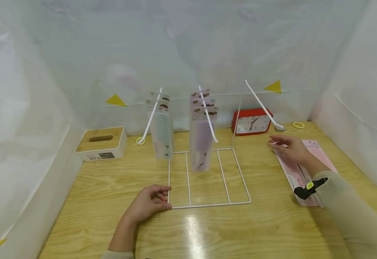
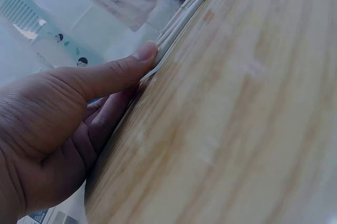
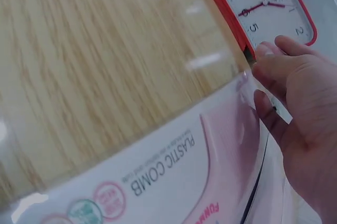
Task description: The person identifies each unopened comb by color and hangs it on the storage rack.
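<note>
A white wire display rack [image 1: 211,205] stands on the wooden table. Packaged green combs [image 1: 163,131] hang from its left hook and packaged purple combs [image 1: 203,138] from its middle hook; the right hook [image 1: 263,102] carries nothing. My left hand [image 1: 147,203] pinches the near left corner of the rack's base, and in the left wrist view its thumb [image 2: 145,51] lies on the wire. Over the far end of the pink comb packages [image 1: 319,154] at the right hovers my right hand [image 1: 290,149], its fingers loosely bent. Whether those fingertips touch the plastic, I cannot tell.
At the back stands a red alarm clock [image 1: 253,122], close behind the right hook. A tissue box [image 1: 102,144] with a wooden lid sits at the back left. Yellow rings [image 1: 298,125] lie near the rear edge. White sheeting [image 1: 188,46] encloses the table.
</note>
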A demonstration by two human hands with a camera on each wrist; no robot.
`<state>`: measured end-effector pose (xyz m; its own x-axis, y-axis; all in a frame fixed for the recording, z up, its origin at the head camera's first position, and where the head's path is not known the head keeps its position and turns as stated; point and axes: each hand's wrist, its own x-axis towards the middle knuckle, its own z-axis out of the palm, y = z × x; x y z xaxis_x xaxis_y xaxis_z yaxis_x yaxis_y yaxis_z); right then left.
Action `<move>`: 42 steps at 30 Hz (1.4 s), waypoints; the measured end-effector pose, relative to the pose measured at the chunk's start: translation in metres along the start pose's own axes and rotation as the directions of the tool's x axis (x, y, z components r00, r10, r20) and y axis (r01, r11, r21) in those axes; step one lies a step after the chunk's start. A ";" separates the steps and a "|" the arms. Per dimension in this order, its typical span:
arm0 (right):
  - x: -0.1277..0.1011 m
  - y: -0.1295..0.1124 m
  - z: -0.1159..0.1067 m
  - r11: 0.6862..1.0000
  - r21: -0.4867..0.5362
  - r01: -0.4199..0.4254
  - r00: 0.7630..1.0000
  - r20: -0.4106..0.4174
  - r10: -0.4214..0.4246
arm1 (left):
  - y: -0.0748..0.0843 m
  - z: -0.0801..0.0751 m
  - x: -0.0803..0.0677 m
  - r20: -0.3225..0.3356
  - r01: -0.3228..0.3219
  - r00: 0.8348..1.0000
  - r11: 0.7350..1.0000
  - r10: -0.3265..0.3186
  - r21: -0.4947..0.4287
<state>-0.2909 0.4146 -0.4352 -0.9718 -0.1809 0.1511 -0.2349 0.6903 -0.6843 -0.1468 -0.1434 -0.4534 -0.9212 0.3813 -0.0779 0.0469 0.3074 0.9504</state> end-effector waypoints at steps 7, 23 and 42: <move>0.003 0.011 -0.008 0.991 -0.116 -0.069 0.998 -0.014 0.068 | -0.001 0.001 0.003 -0.007 -0.012 1.000 1.000 0.012 0.006; 0.008 0.007 -0.010 0.969 -0.136 -0.205 0.970 0.102 0.219 | 0.000 0.001 0.002 -0.005 -0.009 1.000 1.000 0.009 0.004; -0.034 -0.035 -0.017 0.895 0.429 -0.125 0.978 -0.097 0.183 | -0.001 0.001 0.001 -0.007 -0.006 1.000 1.000 0.006 0.019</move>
<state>-0.2505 0.4087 -0.4041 -0.9957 0.0168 0.0916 -0.0805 0.3398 -0.9370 -0.1475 -0.1428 -0.4546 -0.9237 0.3766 -0.0701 0.0593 0.3214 0.9451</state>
